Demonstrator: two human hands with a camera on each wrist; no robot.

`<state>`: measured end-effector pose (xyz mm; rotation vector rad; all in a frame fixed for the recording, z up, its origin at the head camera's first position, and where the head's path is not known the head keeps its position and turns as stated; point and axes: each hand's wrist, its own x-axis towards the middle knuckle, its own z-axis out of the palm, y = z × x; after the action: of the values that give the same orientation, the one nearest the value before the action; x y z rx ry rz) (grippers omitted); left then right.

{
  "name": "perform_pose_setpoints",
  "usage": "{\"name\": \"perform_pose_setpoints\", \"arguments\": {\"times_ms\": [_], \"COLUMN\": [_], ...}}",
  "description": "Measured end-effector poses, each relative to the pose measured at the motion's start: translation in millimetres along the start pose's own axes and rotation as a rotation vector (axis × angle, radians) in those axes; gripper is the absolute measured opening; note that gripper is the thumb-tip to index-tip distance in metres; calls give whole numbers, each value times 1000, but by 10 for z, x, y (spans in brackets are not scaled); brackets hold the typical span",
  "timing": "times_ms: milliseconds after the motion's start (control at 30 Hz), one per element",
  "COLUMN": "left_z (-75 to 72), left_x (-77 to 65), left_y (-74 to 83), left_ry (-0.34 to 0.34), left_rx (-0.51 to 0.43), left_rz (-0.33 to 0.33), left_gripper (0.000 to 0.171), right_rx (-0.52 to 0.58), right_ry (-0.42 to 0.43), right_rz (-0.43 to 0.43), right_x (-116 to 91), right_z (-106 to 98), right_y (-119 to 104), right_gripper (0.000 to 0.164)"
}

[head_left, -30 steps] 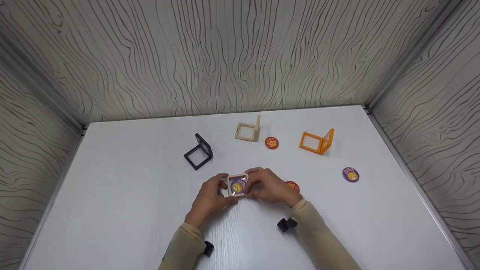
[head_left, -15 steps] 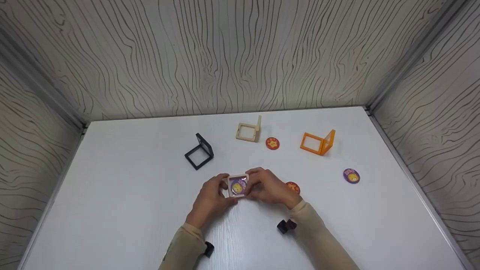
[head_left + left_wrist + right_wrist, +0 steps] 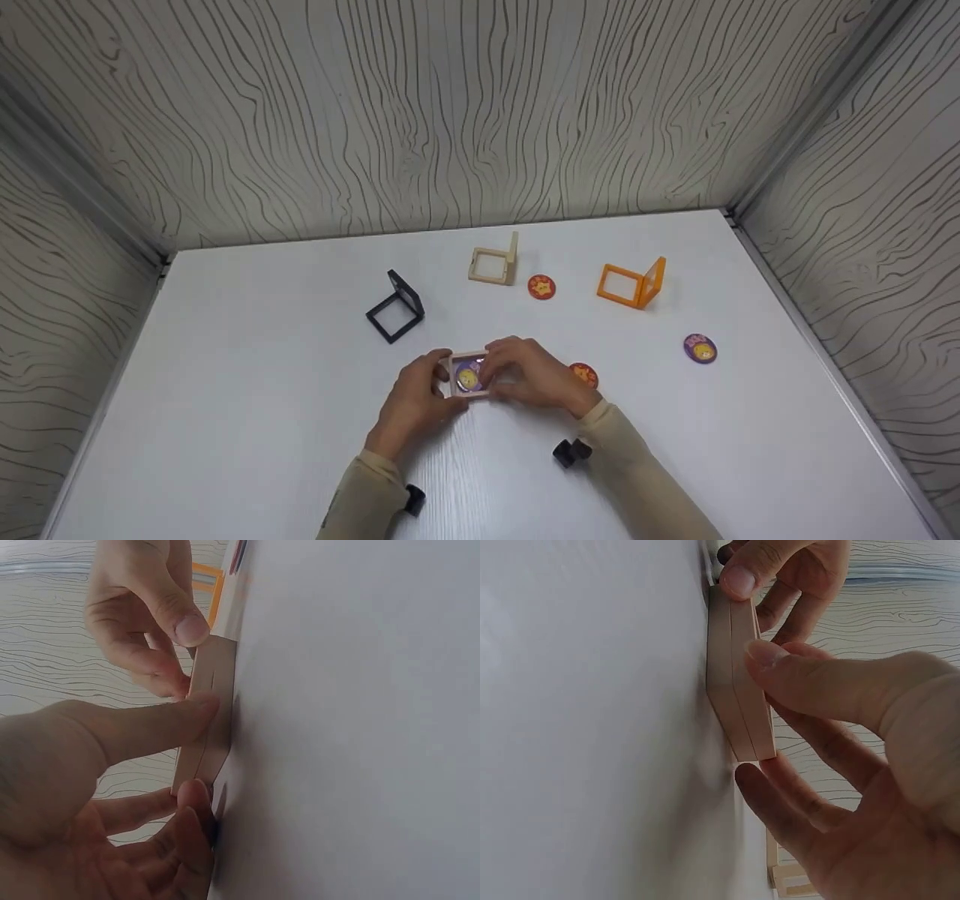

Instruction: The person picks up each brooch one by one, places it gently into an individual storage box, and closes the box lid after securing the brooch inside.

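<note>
Pink frame (image 3: 735, 690) — face up, long axis unclear

Head view: right side of the pale pink square frame (image 3: 452, 375) covered by the right hand (image 3: 535, 376), whose fingers also overlap the round purple badge with a yellow figure (image 3: 468, 377) inside; badge lettering too small to read. Round red badge with yellow print (image 3: 584, 375) partly behind the same hand. Beige fabric sleeves (image 3: 367, 495) cut by the bottom edge; dark marks on the left one illegible.

Left wrist view: left hand (image 3: 415, 395) runs off the left and bottom edges. Orange square hinged frame (image 3: 216, 596) partly hidden. Thin dark-edged object (image 3: 238, 555) cut at top; identity undetermined.

Right wrist view: beige square hinged frame (image 3: 787, 876) cut at bottom.
</note>
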<state>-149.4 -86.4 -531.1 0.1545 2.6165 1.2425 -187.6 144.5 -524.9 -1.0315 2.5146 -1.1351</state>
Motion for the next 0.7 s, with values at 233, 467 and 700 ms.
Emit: {"name": "perform_pose_setpoints", "arguments": {"times_ms": [233, 467, 700], "left_z": [-8, -22, 10], "left_x": [-29, -115, -134], "left_y": [24, 114, 289], "left_ry": [-4, -20, 103], "left_rx": [13, 110, 270], "left_rz": [-6, -42, 31], "left_gripper": [75, 104, 93], "right_rx": [46, 85, 121], "right_ry": [107, 295, 388], "right_rz": [61, 161, 315], "right_x": [-62, -339, -653], "right_z": [-154, -396, -609], "right_y": [-19, 121, 312], "right_gripper": [25, 28, 28]}}
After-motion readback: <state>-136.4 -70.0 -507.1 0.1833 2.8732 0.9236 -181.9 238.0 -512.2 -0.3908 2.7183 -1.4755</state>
